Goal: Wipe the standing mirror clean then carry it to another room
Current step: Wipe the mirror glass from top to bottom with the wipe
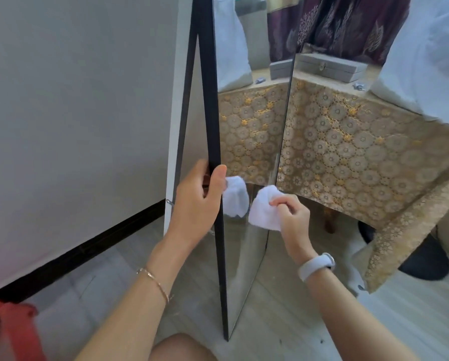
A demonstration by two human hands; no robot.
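Observation:
The standing mirror point(254, 131) stands upright on the floor, seen almost edge-on, with a black frame point(210, 100) on its left side and a black back leg behind. My left hand point(197, 201) grips the black frame edge at mid height, thumb on the glass side. My right hand point(288, 212) pinches a crumpled white cloth point(263, 209) and holds it against the lower glass near the mirror's right edge. The cloth's reflection shows in the glass just left of it.
A table draped in a gold patterned cloth point(348, 152) stands close on the right, with a grey box point(330, 67) on top. A white wall point(74, 113) with black skirting is on the left. A red stool point(12, 332) sits at bottom left. A black round base point(424, 259) rests under the table.

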